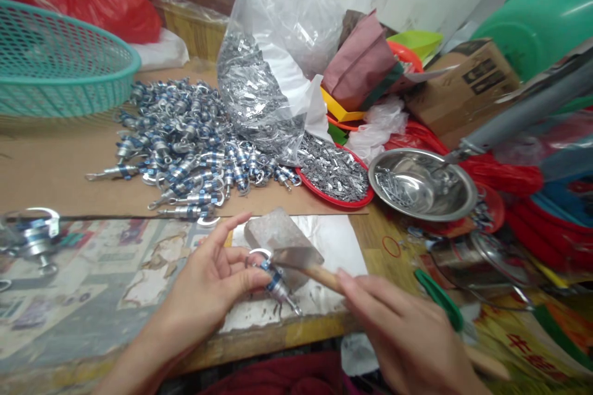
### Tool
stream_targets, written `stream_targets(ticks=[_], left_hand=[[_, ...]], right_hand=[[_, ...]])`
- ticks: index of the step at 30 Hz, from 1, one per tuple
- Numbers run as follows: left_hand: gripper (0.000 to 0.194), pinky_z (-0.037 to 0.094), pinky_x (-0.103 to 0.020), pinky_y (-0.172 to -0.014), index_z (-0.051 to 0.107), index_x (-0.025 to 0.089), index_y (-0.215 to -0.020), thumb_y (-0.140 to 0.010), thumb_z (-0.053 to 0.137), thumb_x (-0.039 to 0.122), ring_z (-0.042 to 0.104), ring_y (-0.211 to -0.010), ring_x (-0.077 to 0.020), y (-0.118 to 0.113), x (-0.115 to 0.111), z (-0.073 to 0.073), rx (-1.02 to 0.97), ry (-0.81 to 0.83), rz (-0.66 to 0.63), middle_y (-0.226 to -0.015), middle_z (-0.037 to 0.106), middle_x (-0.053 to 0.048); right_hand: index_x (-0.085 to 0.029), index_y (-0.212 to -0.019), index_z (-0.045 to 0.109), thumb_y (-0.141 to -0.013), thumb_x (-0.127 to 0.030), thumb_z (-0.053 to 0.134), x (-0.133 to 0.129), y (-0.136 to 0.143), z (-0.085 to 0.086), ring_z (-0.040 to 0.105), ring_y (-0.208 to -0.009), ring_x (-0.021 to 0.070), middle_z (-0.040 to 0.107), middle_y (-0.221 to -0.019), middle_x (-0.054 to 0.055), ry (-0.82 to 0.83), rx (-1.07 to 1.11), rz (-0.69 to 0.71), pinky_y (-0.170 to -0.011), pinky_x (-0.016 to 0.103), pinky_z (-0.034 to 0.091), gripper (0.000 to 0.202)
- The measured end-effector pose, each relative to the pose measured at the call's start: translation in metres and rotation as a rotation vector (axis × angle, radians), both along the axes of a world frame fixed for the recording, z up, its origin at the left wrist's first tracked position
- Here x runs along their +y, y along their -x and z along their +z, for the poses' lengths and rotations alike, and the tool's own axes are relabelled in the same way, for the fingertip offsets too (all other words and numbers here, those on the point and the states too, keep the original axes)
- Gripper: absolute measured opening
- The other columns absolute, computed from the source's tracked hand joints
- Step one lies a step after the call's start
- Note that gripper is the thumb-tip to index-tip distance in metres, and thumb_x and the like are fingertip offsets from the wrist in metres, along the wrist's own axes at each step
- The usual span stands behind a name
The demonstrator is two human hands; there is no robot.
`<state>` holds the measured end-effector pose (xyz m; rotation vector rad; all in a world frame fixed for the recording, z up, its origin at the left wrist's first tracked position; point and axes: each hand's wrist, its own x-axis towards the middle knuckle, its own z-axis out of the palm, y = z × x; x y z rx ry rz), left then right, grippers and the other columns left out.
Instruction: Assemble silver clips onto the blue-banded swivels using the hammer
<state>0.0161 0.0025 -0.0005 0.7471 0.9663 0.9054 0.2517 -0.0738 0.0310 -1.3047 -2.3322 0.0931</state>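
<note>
My left hand (pixel 217 278) pinches a small blue-and-silver metal fitting (pixel 278 287) with a curved clip at its top and an eyelet at its lower end. In my right hand (pixel 403 321) is a hammer (pixel 296 257) with a wooden handle; its slightly blurred head is over the clip end of the fitting, and I cannot tell whether they touch. Behind both lies a grey metal block (pixel 273 228) on a white sheet (pixel 345 241). Another such fitting (pixel 37 241) rests at the left on the paper-covered tabletop.
A heap of similar fittings (pixel 180 129) covers the cardboard. Beside it stand a clear bag of small metal pieces (pixel 254 86), a red dish (pixel 352 202) full of them and a steel bowl (pixel 463 203). A turquoise basket (pixel 65 95) is far left; a grey metal arm (pixel 519 105) slants at right.
</note>
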Motion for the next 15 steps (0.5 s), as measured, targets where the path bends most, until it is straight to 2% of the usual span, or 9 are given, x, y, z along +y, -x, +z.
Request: stream_targets(ticks=[2, 6, 9, 11, 13, 15], left_hand=[[0.086, 0.055, -0.023, -0.056, 0.035, 0.021, -0.131, -0.059, 0.08, 0.012, 0.065, -0.057, -0.0127, 0.0, 0.0, 0.0, -0.002, 0.01, -0.002, -0.064, 0.069, 0.004], [0.087, 0.055, -0.025, -0.058, 0.034, 0.021, -0.132, -0.058, 0.08, 0.013, 0.066, -0.059, -0.0143, -0.001, -0.001, -0.001, 0.001, 0.011, -0.012, -0.065, 0.071, 0.003], [0.088, 0.054, -0.025, -0.059, 0.033, 0.022, -0.133, -0.059, 0.08, 0.015, 0.066, -0.06, -0.0146, 0.0, -0.002, 0.0, 0.024, 0.006, -0.01, -0.066, 0.07, 0.004], [0.072, 0.054, -0.029, -0.065, 0.046, 0.022, -0.126, -0.062, 0.078, 0.02, 0.067, -0.065, -0.0168, 0.001, -0.002, 0.002, 0.121, -0.034, -0.023, -0.07, 0.071, 0.002], [0.036, 0.052, -0.033, -0.072, 0.067, 0.021, -0.102, -0.067, 0.074, 0.026, 0.067, -0.072, -0.0205, 0.003, -0.003, 0.004, 0.319, -0.146, -0.048, -0.074, 0.073, -0.002], [0.011, 0.049, -0.035, -0.078, 0.074, 0.023, -0.075, -0.07, 0.071, 0.032, 0.066, -0.078, -0.024, 0.003, -0.004, 0.005, 0.511, -0.31, -0.059, -0.078, 0.073, -0.005]], right_hand=[[-0.025, -0.14, 0.036, -0.087, -0.007, 0.042, -0.002, 0.002, 0.0, 0.068, -0.08, 0.0171, 0.069, -0.099, 0.007, 0.055, -0.038, 0.005, -0.063, 0.024, 0.055, 0.057], [-0.025, -0.139, 0.037, -0.085, -0.004, 0.045, 0.0, 0.006, 0.0, 0.067, -0.088, 0.0172, 0.068, -0.104, 0.008, -0.021, 0.034, -0.01, -0.068, 0.024, 0.054, 0.059], [-0.022, -0.132, 0.049, -0.088, -0.009, 0.047, 0.013, 0.007, -0.005, 0.068, -0.084, 0.0161, 0.069, -0.099, 0.007, 0.083, 0.088, -0.032, -0.068, 0.024, 0.055, 0.046], [-0.02, -0.126, 0.056, -0.089, -0.018, 0.051, 0.031, 0.003, -0.011, 0.067, -0.09, 0.0174, 0.069, -0.104, 0.008, 0.105, 0.188, -0.133, -0.074, 0.027, 0.056, 0.037], [-0.019, -0.122, 0.059, -0.088, -0.025, 0.054, 0.053, -0.002, -0.019, 0.066, -0.097, 0.0196, 0.068, -0.11, 0.009, 0.121, 0.227, -0.212, -0.08, 0.032, 0.055, 0.035], [-0.02, -0.118, 0.062, -0.087, -0.028, 0.056, 0.075, -0.007, -0.026, 0.066, -0.096, 0.0194, 0.069, -0.11, 0.008, 0.177, 0.172, -0.215, -0.081, 0.034, 0.054, 0.032]])
